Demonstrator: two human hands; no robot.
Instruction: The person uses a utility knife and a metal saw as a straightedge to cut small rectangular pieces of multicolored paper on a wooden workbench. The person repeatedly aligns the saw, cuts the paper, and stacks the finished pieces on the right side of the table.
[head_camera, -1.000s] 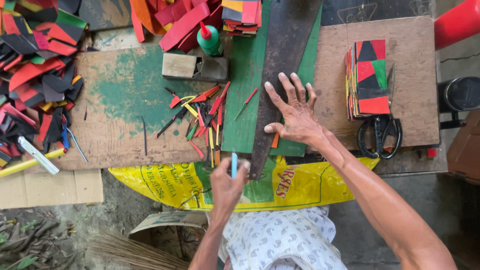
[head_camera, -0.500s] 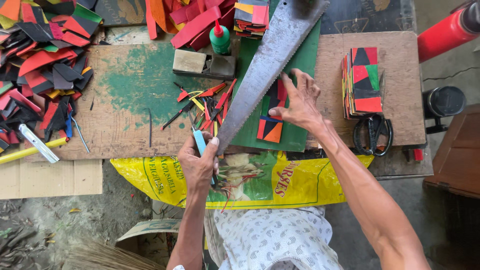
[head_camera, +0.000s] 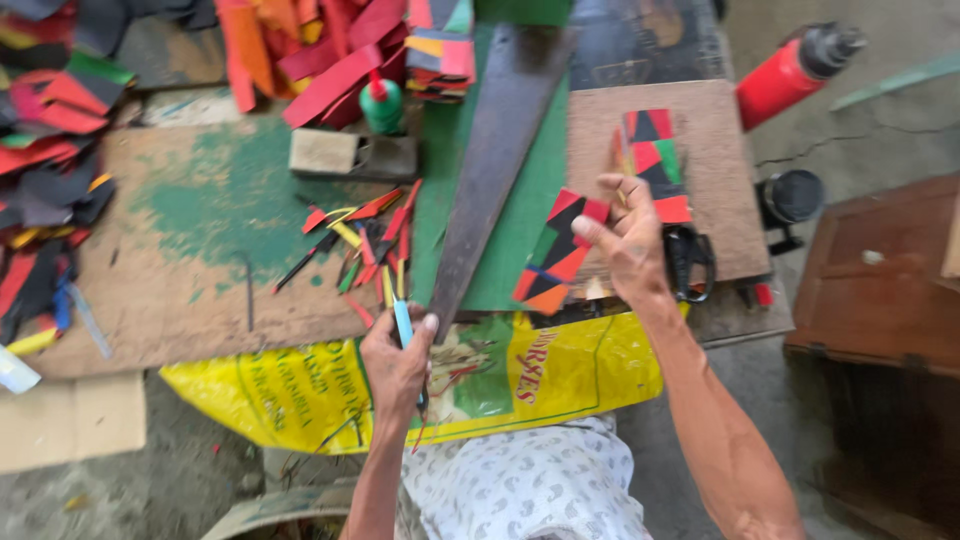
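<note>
My right hand (head_camera: 628, 245) pinches a patchwork strip (head_camera: 556, 252) of red, black, green and orange pieces, lifted just above the green sheet (head_camera: 510, 230), right of the saw blade (head_camera: 490, 160). My left hand (head_camera: 398, 365) grips a blue knife (head_camera: 403, 322) at the near desk (head_camera: 180, 300) edge. I hold the strip by its far end only, flat and level, clear of the stack (head_camera: 655, 160) and scissors (head_camera: 688, 260).

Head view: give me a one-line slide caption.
Right hand lifts a multicoloured patchwork strip off the green mat; left hand grips a light blue knife beside a saw blade.
</note>
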